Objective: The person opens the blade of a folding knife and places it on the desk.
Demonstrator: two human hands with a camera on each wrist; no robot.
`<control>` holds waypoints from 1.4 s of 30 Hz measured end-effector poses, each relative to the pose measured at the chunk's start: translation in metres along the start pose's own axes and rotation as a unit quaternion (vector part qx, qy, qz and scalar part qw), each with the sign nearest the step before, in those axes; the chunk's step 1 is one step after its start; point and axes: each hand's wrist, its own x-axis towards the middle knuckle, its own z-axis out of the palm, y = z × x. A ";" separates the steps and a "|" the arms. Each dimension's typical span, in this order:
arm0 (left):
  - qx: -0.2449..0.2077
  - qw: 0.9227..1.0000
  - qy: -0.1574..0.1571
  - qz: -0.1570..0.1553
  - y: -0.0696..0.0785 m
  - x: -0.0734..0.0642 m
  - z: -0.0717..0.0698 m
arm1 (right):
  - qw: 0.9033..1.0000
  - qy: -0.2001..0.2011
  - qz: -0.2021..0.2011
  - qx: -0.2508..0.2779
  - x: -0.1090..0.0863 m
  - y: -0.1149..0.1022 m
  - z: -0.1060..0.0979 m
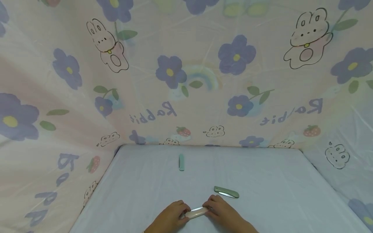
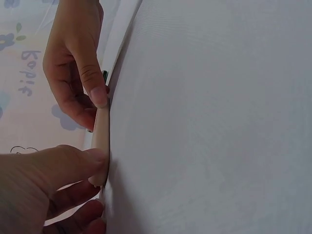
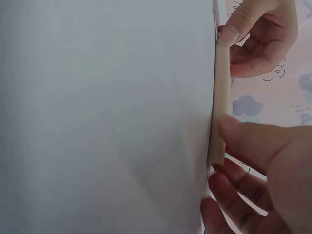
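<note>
A cream-handled folding knife [image 1: 196,213] lies low over the table near its front, between my two hands. My left hand [image 1: 172,216] pinches one end of the handle between thumb and fingers. At the other end, my right hand [image 1: 223,213] grips it the same way. A strip of bright blade shows along the handle's far side in the head view. From the left wrist, only the smooth handle [image 2: 101,131] shows edge-on, the thumb pressed on it. The right wrist view has the handle [image 3: 221,92] with a thumb at each end; the blade is hidden there.
Just beyond my right hand lies a green folding knife [image 1: 230,191], its blade partly showing. A mint-green folding knife [image 1: 181,162] rests farther back, left of the middle. The white-covered table [image 1: 271,181] meets patterned fabric walls [image 1: 204,106] at its back and sides.
</note>
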 end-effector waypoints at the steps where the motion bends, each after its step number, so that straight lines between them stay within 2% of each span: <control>1: 0.003 1.000 -0.001 -0.002 0.000 0.000 0.000 | 1.000 0.000 -0.001 0.000 0.000 0.000 0.000; 5: 0.000 1.000 -0.002 -0.009 0.001 0.001 0.001 | 1.000 0.003 -0.004 -0.008 0.001 0.000 0.001; 9: -0.010 1.000 0.007 0.006 0.000 0.002 0.001 | 1.000 -0.001 0.004 -0.001 0.001 -0.001 0.000; 12: -0.026 0.999 0.013 0.017 0.000 0.003 0.001 | 0.999 -0.019 0.023 0.031 0.003 -0.003 -0.002; 15: -0.044 0.999 0.019 0.026 0.003 0.003 0.000 | 0.995 -0.038 0.043 0.086 0.004 -0.004 -0.004; 16: -0.046 0.998 0.024 0.034 0.003 0.004 0.000 | 0.993 -0.042 0.044 0.104 0.004 -0.005 -0.004; 18: -0.036 0.995 0.051 0.078 0.003 0.005 0.001 | 0.990 -0.042 0.037 0.130 0.004 -0.005 -0.003; 20: -0.023 0.987 0.084 0.132 0.002 0.008 0.003 | 0.988 -0.041 0.035 0.145 0.005 -0.006 -0.003; 23: -0.024 0.979 0.108 0.168 0.000 0.009 0.004 | 0.989 -0.030 0.028 0.143 0.004 -0.008 -0.004; 25: -0.060 0.981 0.104 0.155 0.002 0.010 0.005 | 0.988 -0.026 0.035 0.146 0.003 -0.010 -0.006; 27: -0.099 0.981 0.100 0.135 0.004 0.010 0.005 | 0.989 -0.011 0.027 0.143 0.001 -0.010 -0.007; 28: -0.118 0.978 0.107 0.136 0.005 0.011 0.005 | 0.989 -0.007 0.025 0.144 0.001 -0.010 -0.007; 31: -0.177 0.963 0.140 0.150 0.008 0.016 0.004 | 0.988 0.028 -0.001 0.151 0.004 -0.010 -0.006; 34: -0.245 0.945 0.165 0.143 0.015 0.021 0.003 | 0.985 0.057 -0.014 0.165 0.008 -0.012 -0.005; 37: -0.301 0.932 0.167 0.113 0.028 0.020 -0.002 | 0.984 0.058 -0.004 0.169 0.009 -0.015 -0.006; 39: -0.315 0.930 0.162 0.099 0.037 0.018 -0.008 | 0.986 0.044 0.004 0.163 0.009 -0.018 -0.007; 42: -0.318 0.933 0.144 0.093 0.048 0.015 -0.014 | 0.989 0.015 -0.013 0.148 0.008 -0.021 -0.012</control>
